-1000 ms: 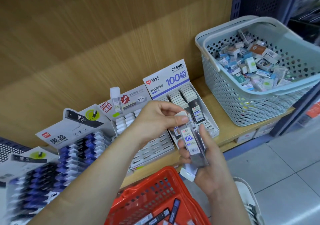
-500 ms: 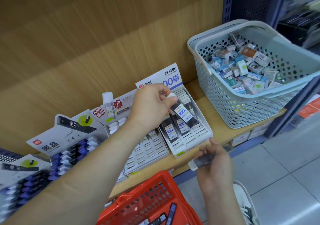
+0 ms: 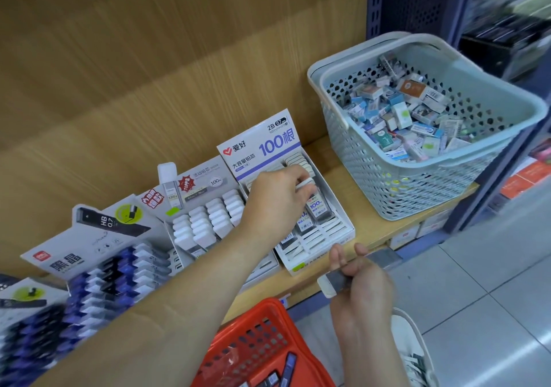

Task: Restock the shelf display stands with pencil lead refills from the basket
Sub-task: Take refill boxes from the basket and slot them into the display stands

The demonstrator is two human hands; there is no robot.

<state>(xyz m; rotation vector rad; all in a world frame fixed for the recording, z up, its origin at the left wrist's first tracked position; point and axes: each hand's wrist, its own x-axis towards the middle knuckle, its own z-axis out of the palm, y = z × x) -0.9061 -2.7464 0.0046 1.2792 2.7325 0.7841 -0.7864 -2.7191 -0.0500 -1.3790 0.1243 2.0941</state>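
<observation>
Looking down through the head camera, I find the red basket [image 3: 259,345] at the bottom edge of the frame, right under the hands, with a few dark refills in it. I judge it to be the supply, parked close so each reach is short. Just above it, right of centre, the right hand [image 3: 362,294] has fingers and thumb curled round a grey refill case [image 3: 338,278]. The case lies crosswise with its white cap to the left, in front of the shelf edge, and I read it as waiting for the next slot. Further in, at mid-frame, the left hand [image 3: 277,199] pinches a second refill [image 3: 316,206] by its white cap with narrow fingertips. Its labelled body appears to slant down into the white stand [image 3: 343,225], among other refills leaning there. At upper right, well apart on the wooden shelf [image 3: 372,222], a pale basket [image 3: 417,184] holds small boxes.
</observation>
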